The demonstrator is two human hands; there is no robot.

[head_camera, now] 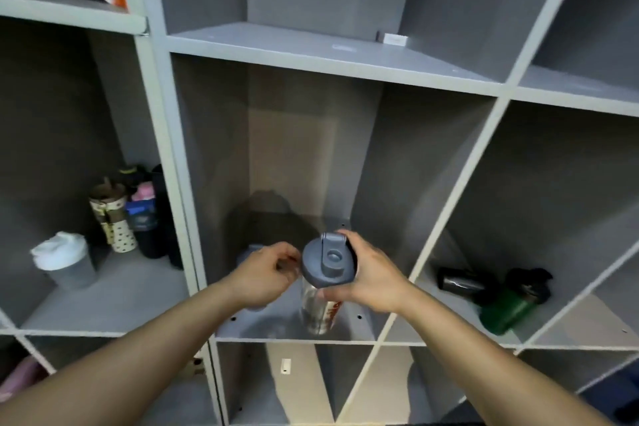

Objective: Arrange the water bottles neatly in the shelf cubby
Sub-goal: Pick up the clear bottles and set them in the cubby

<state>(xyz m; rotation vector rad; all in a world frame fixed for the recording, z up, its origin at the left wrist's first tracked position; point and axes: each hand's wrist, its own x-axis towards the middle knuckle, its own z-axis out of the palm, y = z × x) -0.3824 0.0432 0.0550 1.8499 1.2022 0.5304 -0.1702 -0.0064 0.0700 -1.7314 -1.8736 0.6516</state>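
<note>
A clear shaker bottle with a grey flip lid (327, 263) stands upright near the front of the middle cubby's floor (359, 327). My right hand (370, 278) wraps around it just under the lid. My left hand (266, 275) is curled over a second grey-lidded bottle (249, 251) to the left, which it mostly hides. In the right cubby a green bottle (506, 311) and a black and silver bottle (461, 282) lie on their sides.
The left cubby holds a white-lidded grey shaker (64, 261), a spotted cream bottle (116, 223) and several dark bottles (152, 218) at its back right. A small white box (392, 39) sits on the shelf above. Grey dividers (179, 183) separate the cubbies.
</note>
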